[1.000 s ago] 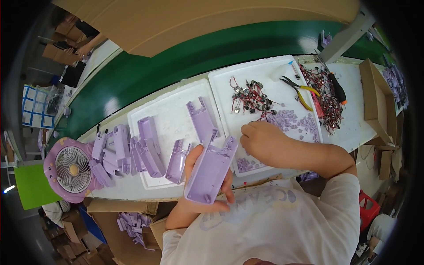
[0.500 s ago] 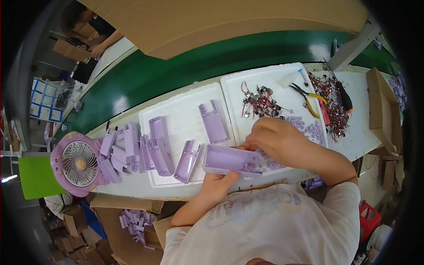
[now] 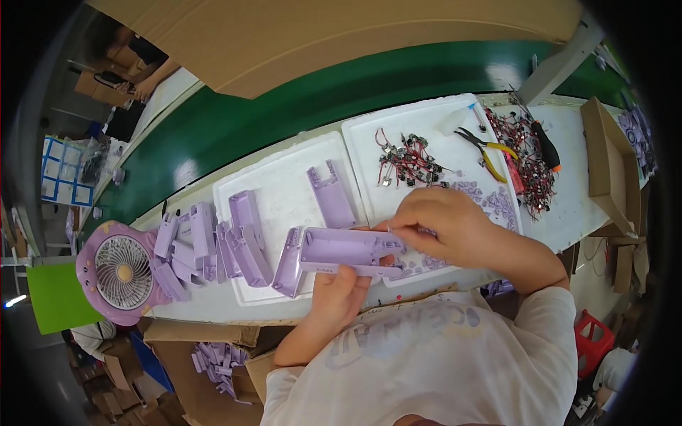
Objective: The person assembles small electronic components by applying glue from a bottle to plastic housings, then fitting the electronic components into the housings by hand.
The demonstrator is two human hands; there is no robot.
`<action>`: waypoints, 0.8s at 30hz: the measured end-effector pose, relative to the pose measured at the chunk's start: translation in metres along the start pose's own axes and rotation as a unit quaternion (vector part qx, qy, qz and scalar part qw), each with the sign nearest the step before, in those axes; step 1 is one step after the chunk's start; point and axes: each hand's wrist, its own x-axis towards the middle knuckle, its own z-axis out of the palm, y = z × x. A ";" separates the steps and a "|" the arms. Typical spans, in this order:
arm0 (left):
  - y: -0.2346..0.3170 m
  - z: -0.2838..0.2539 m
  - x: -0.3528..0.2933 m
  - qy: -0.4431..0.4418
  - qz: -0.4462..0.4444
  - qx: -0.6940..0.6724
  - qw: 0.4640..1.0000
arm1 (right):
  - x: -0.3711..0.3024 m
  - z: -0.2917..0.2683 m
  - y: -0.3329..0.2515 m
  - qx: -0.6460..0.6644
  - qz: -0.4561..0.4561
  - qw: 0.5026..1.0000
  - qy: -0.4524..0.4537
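Observation:
My left hand (image 3: 339, 292) grips a long, light purple plastic housing (image 3: 348, 246) from below, its hollow side up and the thumb on the near wall. At the housing's right end my right hand (image 3: 442, 224) is closed in a pinch; whatever its fingertips hold is too small or hidden. Small purple plastic pieces (image 3: 490, 202) lie scattered beside and under that hand. Another purple housing (image 3: 288, 264) rests just left of the held one, partly covered by it. A further housing (image 3: 332, 195) lies farther back on the white foam tray (image 3: 284, 174).
Wired small parts (image 3: 410, 160) and yellow-handled pliers (image 3: 490, 153) lie on the right foam tray (image 3: 362, 135). Beyond are more wired parts (image 3: 526, 156) and a screwdriver (image 3: 545, 145). A purple fan (image 3: 122, 273) stands left by stacked housings (image 3: 202, 231). A cardboard box (image 3: 611, 167) sits right.
The held housing and my left hand have shifted left, now overlapping the neighbouring housing. My right hand stays pinched at the housing's right end, its fingertips a little more in sight.

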 end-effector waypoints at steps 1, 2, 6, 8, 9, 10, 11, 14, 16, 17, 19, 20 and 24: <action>0.000 0.002 0.000 0.007 0.007 0.005 1.000 | 0.000 -0.001 -0.003 0.001 -0.014 1.000 -0.015; -0.001 0.003 0.001 0.013 0.013 0.011 1.000 | -0.001 0.001 -0.004 0.001 -0.013 1.000 -0.014; -0.008 -0.002 0.001 -0.003 0.050 0.033 0.998 | 0.000 0.007 -0.002 -0.063 -0.103 0.993 0.012; -0.008 -0.003 -0.002 0.004 0.055 0.113 0.992 | 0.002 0.008 -0.002 -0.070 -0.110 0.991 0.018; -0.008 -0.004 -0.002 0.006 0.056 0.113 0.992 | 0.002 0.008 -0.001 -0.066 -0.107 0.992 0.019; -0.008 -0.003 -0.001 -0.005 0.070 0.136 0.988 | 0.002 0.008 0.000 -0.062 -0.105 0.992 0.020; -0.007 -0.003 -0.001 -0.016 0.085 0.159 0.983 | 0.002 0.009 0.001 -0.062 -0.107 0.992 0.020; -0.009 -0.003 0.003 -0.035 0.122 0.227 0.966 | 0.001 0.012 0.004 -0.007 -0.044 0.999 0.008; -0.008 -0.005 0.008 -0.043 0.176 0.339 0.923 | 0.003 0.012 -0.001 0.067 0.087 0.994 0.009; -0.008 -0.005 0.010 -0.054 0.226 0.443 0.866 | 0.003 0.012 -0.001 0.068 0.084 0.994 0.010; -0.006 0.004 0.006 -0.031 0.172 0.400 0.900 | 0.000 0.008 0.001 0.055 0.136 0.989 -0.032; -0.007 0.007 0.005 -0.008 0.115 0.351 0.929 | -0.001 0.006 0.001 0.055 0.136 0.989 -0.031; -0.010 0.007 0.003 0.014 0.149 0.366 0.918 | -0.008 0.002 0.005 0.106 0.203 0.970 -0.079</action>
